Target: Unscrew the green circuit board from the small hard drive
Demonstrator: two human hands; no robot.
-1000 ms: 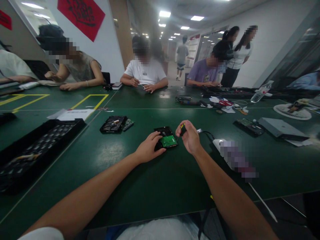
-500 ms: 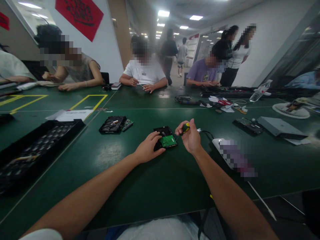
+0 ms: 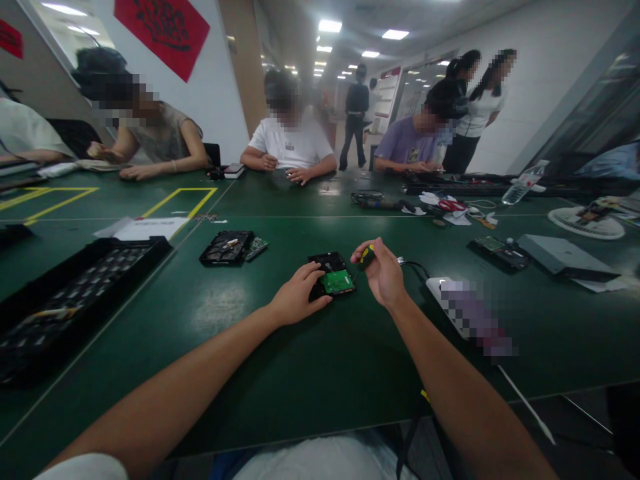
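A hard drive with a green circuit board facing up lies on the green table in front of me. My left hand holds it down from the left, fingers over its black casing and thumb along the near edge. In my right hand is a screwdriver with a yellow and black handle, fingers wrapped round it. Its thin shaft points down toward the drive's right edge; whether the tip touches a screw is too small to tell.
Another opened drive lies to the left, beyond a long black tray. To the right are a white power strip, another drive and a grey metal box. Several people sit across the table.
The screwdriver handle has turned in my right fingers, and more of its black side shows. My left hand and the hard drive stay in place. A person in the background has moved.
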